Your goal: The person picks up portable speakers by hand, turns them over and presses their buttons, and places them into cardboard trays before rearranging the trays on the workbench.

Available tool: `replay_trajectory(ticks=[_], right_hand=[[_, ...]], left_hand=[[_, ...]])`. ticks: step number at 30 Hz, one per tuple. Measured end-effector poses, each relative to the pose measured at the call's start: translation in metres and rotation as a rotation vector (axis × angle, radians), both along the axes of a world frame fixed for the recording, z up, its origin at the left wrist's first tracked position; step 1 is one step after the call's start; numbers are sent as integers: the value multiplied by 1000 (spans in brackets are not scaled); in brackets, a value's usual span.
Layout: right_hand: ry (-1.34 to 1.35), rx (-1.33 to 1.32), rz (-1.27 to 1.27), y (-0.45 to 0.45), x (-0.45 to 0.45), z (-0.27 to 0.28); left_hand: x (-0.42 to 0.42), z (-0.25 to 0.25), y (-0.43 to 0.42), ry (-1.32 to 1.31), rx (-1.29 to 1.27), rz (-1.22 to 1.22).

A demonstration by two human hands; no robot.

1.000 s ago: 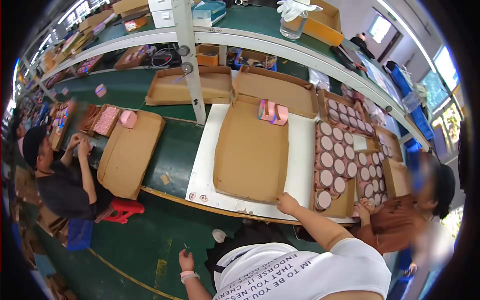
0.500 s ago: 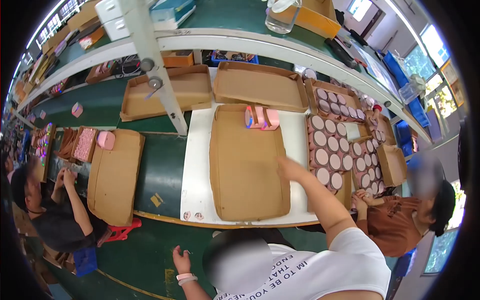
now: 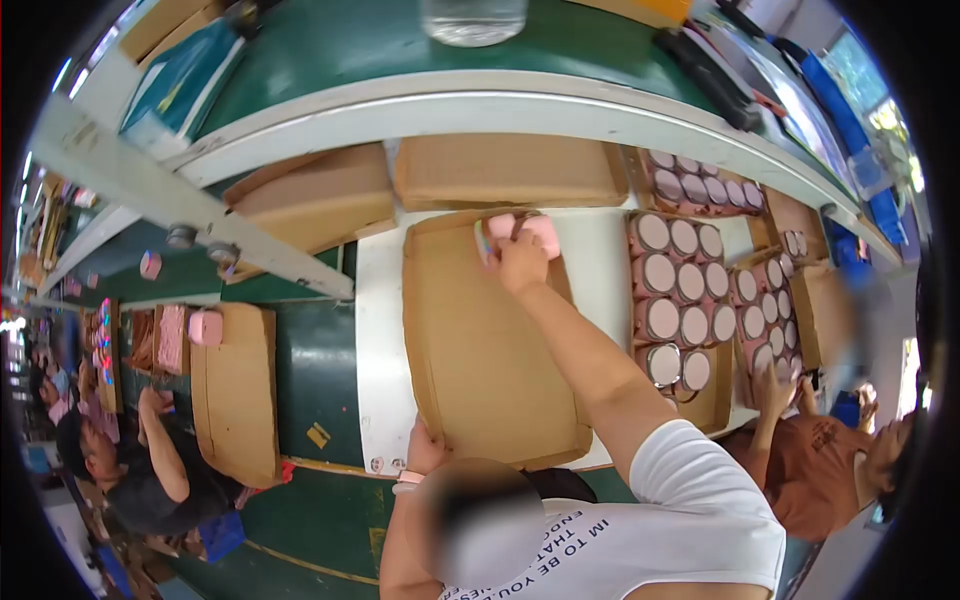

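A large shallow cardboard tray (image 3: 490, 370) lies on the white tabletop before me. At its near left edge, my left hand (image 3: 427, 447) is closed on the tray wall. My right hand (image 3: 520, 262) reaches to the far end of the tray, its fingers closed over a pink rounded item with a glowing multicoloured end (image 3: 484, 240). Beside that hand sits another pink rounded item (image 3: 541, 234), with a dark brown strap between the two. My fingers partly hide both items.
Cardboard trays of pink items with pale round tops (image 3: 663, 318) stand on the right. A person in brown (image 3: 815, 470) works there; another in black (image 3: 150, 480) sits left beside a cardboard tray (image 3: 235, 400). Behind are more trays (image 3: 510, 172). A shelf beam (image 3: 480, 105) crosses overhead.
My right hand has moved from the tray's right edge to the pink items at the far end. My left hand has come up from below the table onto the tray's edge. The view has shifted.
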State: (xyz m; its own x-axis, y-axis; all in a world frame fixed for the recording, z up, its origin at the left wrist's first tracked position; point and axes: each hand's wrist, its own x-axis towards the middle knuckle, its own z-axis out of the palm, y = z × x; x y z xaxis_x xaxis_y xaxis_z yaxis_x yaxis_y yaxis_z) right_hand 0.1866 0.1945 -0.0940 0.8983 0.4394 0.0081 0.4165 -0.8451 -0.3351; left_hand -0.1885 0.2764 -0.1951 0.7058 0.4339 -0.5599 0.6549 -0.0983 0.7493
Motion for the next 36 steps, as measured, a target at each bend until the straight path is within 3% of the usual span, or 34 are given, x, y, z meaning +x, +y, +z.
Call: replay_trajectory(ticks=[1, 2, 6, 10, 11, 13, 15, 19, 21, 25, 27, 29, 31, 36], right_hand=[[-8, -1, -32, -9, 0, -6], [27, 41, -26, -20, -1, -12], [198, 129, -23, -93, -20, -18], [321, 290, -91, -154, -54, -14], [300, 294, -114, -166, -63, -12], [506, 517, -243, -187, -81, -4], [491, 609, -321, -200, -113, 29], [375, 529, -349, -221, -172, 59], [404, 547, -371, -225, -197, 74], [303, 386, -272, -217, -226, 102], [406, 430, -53, -215, -228, 118], [455, 518, -17, -216, -227, 115], [490, 583, 112, -217, -222, 118], [561, 641, 97, -228, -199, 110]], left_hand=[[7, -17, 2, -5, 194, -266], [19, 8, -12, -49, 305, -198], [36, 7, -8, -124, 62, -374], [57, 24, -33, -98, 217, -510], [64, 18, -39, -111, 178, -551], [80, 2, -50, -145, 150, -625], [92, -14, -58, -191, 173, -689], [108, 16, -63, -285, 281, -762], [114, 69, -66, -252, 213, -731], [105, 138, -74, -517, 128, -711], [107, 149, -73, -606, 78, -751], [106, 153, -74, -522, -214, -808], [107, 165, -74, -538, -105, -966], [124, 178, -98, -547, -179, -1019]])
